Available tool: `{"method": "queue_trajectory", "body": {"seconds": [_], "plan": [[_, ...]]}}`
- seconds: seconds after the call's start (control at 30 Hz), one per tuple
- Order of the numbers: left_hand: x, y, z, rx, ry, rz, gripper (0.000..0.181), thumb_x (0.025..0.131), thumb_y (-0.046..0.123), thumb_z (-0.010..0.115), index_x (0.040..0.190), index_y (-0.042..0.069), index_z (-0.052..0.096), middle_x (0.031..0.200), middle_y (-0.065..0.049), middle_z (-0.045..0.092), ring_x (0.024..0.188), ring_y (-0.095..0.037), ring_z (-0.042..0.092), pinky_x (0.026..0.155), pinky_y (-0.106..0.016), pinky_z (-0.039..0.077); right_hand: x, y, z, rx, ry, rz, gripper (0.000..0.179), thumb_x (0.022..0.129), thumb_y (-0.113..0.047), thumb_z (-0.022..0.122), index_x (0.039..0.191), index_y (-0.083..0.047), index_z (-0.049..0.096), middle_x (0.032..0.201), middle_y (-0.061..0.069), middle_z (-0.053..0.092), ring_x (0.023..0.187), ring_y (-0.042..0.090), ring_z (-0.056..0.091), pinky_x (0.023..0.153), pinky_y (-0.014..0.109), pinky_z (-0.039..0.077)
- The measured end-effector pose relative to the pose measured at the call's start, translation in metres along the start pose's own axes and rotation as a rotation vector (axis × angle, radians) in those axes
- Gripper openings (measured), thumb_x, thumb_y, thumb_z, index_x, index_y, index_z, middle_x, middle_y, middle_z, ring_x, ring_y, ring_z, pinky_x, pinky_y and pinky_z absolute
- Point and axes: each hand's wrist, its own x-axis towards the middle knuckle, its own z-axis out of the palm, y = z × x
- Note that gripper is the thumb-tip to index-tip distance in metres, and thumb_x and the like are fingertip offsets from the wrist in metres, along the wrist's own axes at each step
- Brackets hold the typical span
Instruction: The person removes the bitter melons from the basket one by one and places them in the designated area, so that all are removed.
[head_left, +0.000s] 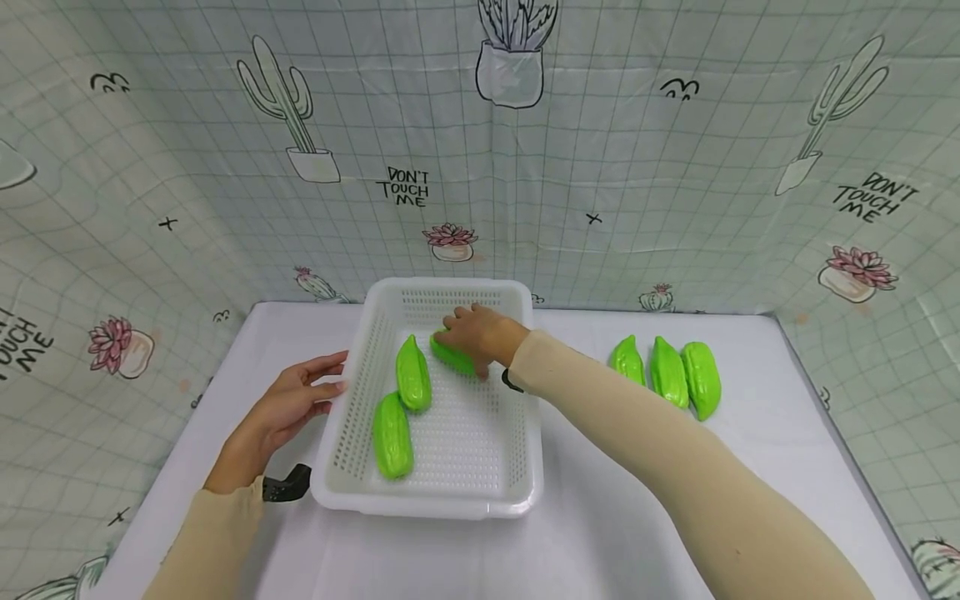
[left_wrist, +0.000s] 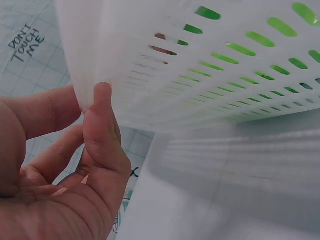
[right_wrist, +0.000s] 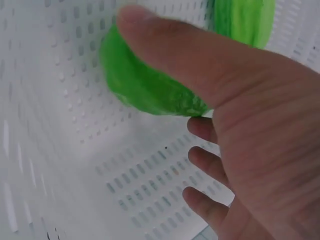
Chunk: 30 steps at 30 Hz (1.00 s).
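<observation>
A white perforated plastic basket (head_left: 457,475) stands on the table. Inside it, at the left, lie two ridged green star fruits (head_left: 413,375), one behind the other. Near the basket's back right, my right hand (head_left: 483,333) holds a third star fruit (right_wrist: 145,90); the thumb lies across it, three fingers show spread beyond it, and the index finger is hidden. My left hand (head_left: 296,400) is at the basket's left side. In the left wrist view its thumb (left_wrist: 102,107) and index finger pinch the hanging edge of the rim.
Three more green star fruits (head_left: 667,371) lie on the white tablecloth (head_left: 600,500) right of the basket, partly behind the right forearm. A checked curtain (head_left: 585,167) with cactus drawings closes off the back and sides.
</observation>
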Motion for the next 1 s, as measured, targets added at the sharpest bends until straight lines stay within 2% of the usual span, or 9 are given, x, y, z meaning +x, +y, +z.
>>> {"method": "queue_trajectory", "body": {"seconds": [0.33,0.53,0.67,0.87,1.0], "plan": [[0.002,0.002,0.000,-0.005,0.005,0.004,0.067,0.105,0.004,0.063,0.164,-0.002,0.032,0.141,-0.011,0.050,0.094,-0.004,0.061,0.075,-0.020,0.052,-0.003,0.004,0.000,-0.003,-0.001,0.015,0.110,0.080,-0.047,0.093,0.165,-0.015,0.031,0.168,0.004,0.037,0.151,0.025,0.038,0.126,0.043,0.031],[0.001,-0.002,-0.001,-0.007,0.001,-0.007,0.067,0.105,0.005,0.063,0.164,-0.003,0.032,0.138,-0.008,0.052,0.093,-0.005,0.061,0.075,-0.021,0.052,-0.006,0.000,0.001,0.000,-0.025,0.019,0.117,0.079,-0.047,0.093,0.169,-0.018,0.025,0.168,0.004,0.036,0.152,0.026,0.038,0.125,0.043,0.032],[0.001,-0.002,-0.001,-0.007,0.000,0.001,0.067,0.105,0.005,0.063,0.164,-0.002,0.033,0.141,-0.012,0.051,0.094,-0.005,0.061,0.075,-0.021,0.052,-0.008,-0.002,0.001,-0.005,-0.019,0.026,0.114,0.077,-0.048,0.094,0.166,-0.018,0.031,0.164,0.004,0.041,0.148,0.025,0.041,0.123,0.041,0.035],[0.002,-0.002,-0.001,-0.007,0.001,0.006,0.067,0.105,0.005,0.063,0.164,-0.003,0.032,0.141,-0.012,0.051,0.093,-0.005,0.061,0.075,-0.020,0.052,-0.005,-0.003,0.001,0.017,-0.040,0.026,0.115,0.078,-0.049,0.094,0.166,-0.015,0.028,0.170,0.005,0.033,0.153,0.026,0.037,0.125,0.041,0.032],[0.001,-0.003,-0.002,-0.011,0.003,0.003,0.067,0.105,0.005,0.063,0.164,-0.003,0.032,0.138,-0.009,0.052,0.093,-0.005,0.062,0.075,-0.021,0.052,-0.003,-0.007,0.002,0.003,-0.047,0.025,0.117,0.079,-0.052,0.091,0.169,-0.016,0.025,0.168,0.006,0.035,0.151,0.027,0.038,0.125,0.041,0.032]]}}
